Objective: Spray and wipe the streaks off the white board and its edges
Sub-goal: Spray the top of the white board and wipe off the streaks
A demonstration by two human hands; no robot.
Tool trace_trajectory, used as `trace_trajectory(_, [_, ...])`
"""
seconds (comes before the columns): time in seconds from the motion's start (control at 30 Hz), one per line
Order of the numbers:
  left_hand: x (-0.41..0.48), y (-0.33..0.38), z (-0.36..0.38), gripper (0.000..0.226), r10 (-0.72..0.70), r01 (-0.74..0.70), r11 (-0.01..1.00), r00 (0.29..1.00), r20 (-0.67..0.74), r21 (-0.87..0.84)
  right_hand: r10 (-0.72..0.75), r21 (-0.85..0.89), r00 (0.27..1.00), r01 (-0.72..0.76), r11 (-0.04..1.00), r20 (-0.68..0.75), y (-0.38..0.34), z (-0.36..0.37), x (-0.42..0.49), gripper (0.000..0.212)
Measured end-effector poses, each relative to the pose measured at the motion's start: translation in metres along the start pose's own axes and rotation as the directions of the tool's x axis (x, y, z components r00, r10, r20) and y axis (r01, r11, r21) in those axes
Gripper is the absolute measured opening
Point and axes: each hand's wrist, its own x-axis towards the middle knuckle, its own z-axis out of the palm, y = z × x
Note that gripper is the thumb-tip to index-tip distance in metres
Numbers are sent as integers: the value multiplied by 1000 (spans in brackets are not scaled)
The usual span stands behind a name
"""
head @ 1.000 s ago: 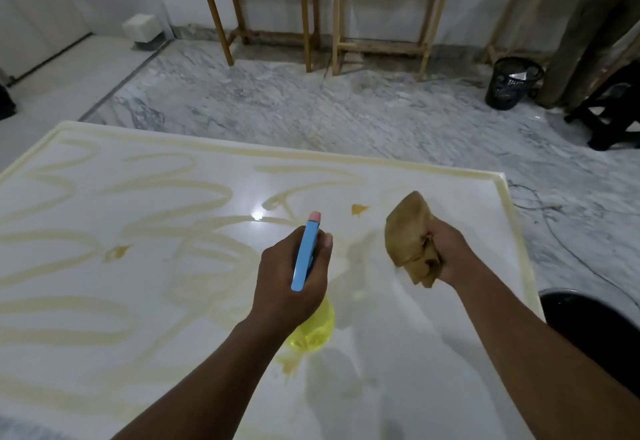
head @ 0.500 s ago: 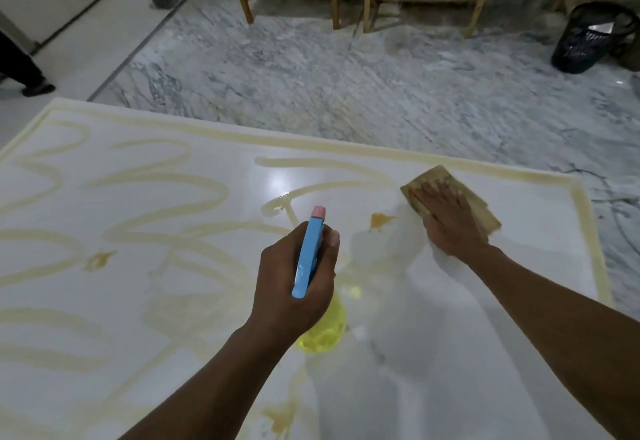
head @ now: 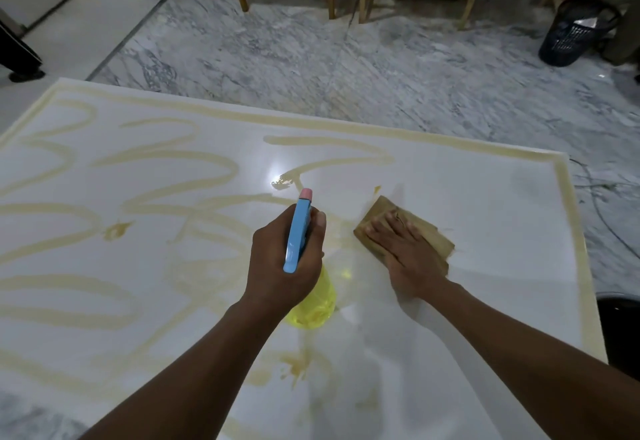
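While the right hand (head: 405,252) presses a folded tan cloth (head: 375,219) flat onto the white board (head: 485,217), fingers straight and spread on top of it, the left hand (head: 277,266) is curled tight round the neck of a spray bottle (head: 298,231). The bottle's blue trigger head is uppermost, its pink nozzle tip points toward the far edge, and its yellow body hangs below the fist, over the board's middle. The cloth lies right of centre. The surface around it and nearer the person looks mostly clean and wet. Blur hides the outline of the right hand.

Findings: yellowish streaks (head: 173,162) loop across the left half and the middle. Bands of the same residue run along the far edge and down the right edge. A blotch (head: 294,367) sits toward the near edge.

Risks, as judged:
1. The cloth is close in colour to the residue. If it is already loaded, it may smear a film instead of lifting it.
2. The palm only presses and nothing pinches the cloth, so on a wet surface it may slip or unfold mid-stroke.
3. A stroke carried over the right edge could push liquid onto the floor, where a cable (head: 606,224) lies near the far right corner.
4. A drip or a stray squeeze from the bottle would re-wet wiped ground. Whether a finger rests on the trigger cannot be told.
5. Lamp glare (head: 277,181) and wet gloss may hide faint streaks.
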Motion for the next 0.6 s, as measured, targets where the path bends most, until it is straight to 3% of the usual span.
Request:
trace_trajectory(0.2, [-48,-13,-38,31,28,-28,1000,1000,-2,-5,-48,72,998,50,996,-38,-47,35,-71,66])
trace_trajectory(0.6, [-168,-30,-101,34,62,-63,998,998,24,11,52,222,996,-35,974,-71,-152,104,-214,58])
